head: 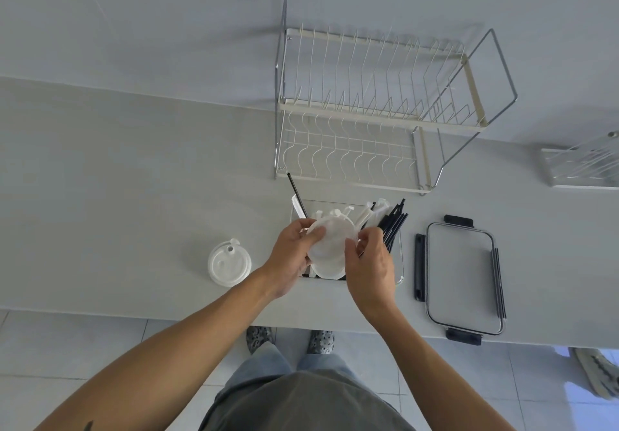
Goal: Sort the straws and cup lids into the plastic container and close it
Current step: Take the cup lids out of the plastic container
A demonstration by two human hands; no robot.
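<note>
Both the left hand [290, 256] and right hand [368, 263] grip a stack of lids [330, 246] over the container [398, 263], where leaning straws [393, 223] could snag them and tip out.

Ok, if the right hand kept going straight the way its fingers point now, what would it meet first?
The right hand points up-left at the stack of cup lids it already holds with the left hand, so the lids come first. Beyond them probably the white straws in the container; depth is unclear.
</note>
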